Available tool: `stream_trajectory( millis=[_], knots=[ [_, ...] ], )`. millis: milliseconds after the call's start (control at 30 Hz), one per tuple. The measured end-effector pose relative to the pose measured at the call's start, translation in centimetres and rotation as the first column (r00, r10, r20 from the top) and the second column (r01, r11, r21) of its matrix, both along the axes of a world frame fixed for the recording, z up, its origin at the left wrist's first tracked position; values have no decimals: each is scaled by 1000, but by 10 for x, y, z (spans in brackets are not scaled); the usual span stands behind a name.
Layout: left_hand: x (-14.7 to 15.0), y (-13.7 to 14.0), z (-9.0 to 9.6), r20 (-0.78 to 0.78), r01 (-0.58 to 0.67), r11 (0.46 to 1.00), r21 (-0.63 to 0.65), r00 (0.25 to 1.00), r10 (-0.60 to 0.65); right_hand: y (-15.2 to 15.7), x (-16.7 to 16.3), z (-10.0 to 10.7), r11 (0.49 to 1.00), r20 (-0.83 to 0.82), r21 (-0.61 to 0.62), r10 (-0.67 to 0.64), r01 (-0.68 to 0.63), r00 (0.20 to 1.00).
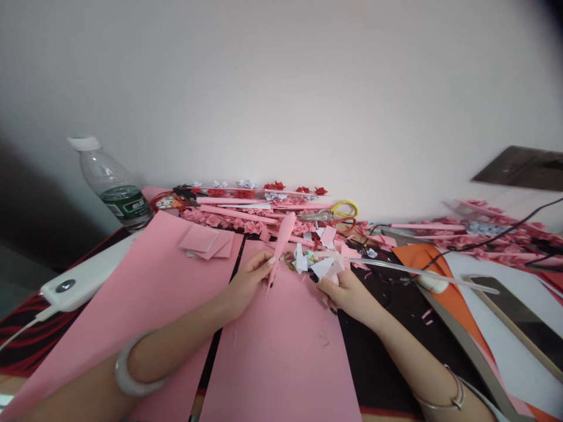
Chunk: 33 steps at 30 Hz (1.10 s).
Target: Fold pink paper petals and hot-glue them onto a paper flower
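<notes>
My left hand (pixel 248 281) pinches a narrow rolled piece of pink paper (pixel 284 235), held upright and slightly tilted. In my right hand (pixel 347 292) is a pale glue gun (pixel 338 265), its handle wrapped by my fingers. A long clear glue stick (pixel 417 272) juts out of its back toward the right. The gun's front end lies among white paper scraps (pixel 323 268), so I cannot tell whether it touches the roll. Under both hands is a large pink paper sheet (pixel 281 363), beside another pink sheet (pixel 132 316) on the left.
Small pink paper squares (pixel 206 241) lie stacked at left. Behind are scissors (pixel 328 215) and paper flowers (pixel 246 225) along the wall. A water bottle (pixel 114 181) and white power strip (pixel 88 281) stand left; a phone (pixel 519 316), orange paper (pixel 444 293) and black cable (pixel 497 234) lie right.
</notes>
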<state>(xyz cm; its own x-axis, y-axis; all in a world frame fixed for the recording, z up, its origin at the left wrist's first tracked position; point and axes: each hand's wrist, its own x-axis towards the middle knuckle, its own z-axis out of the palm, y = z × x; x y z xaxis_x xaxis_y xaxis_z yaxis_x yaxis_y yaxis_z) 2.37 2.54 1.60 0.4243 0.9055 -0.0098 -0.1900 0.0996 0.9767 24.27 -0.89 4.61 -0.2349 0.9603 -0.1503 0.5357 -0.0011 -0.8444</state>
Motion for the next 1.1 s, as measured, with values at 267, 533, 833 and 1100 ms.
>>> stream_trajectory(
  millis=[267,533,833,1100],
  knots=[
    [0,1,-1,19,-21,1000,3,1000,21,0,0,-5,999,-11,-31,12,-13,1000],
    [0,1,-2,64,-31,999,-3,997,32,-2,0,-5,999,-11,-29,35,-35,999],
    [0,1,-2,43,-37,999,-2,998,37,-3,0,-6,998,-33,-53,30,-32,999],
    [0,1,1,32,-12,1000,-9,999,13,-1,1,-9,1000,-35,-15,8,-9,999]
  ],
)
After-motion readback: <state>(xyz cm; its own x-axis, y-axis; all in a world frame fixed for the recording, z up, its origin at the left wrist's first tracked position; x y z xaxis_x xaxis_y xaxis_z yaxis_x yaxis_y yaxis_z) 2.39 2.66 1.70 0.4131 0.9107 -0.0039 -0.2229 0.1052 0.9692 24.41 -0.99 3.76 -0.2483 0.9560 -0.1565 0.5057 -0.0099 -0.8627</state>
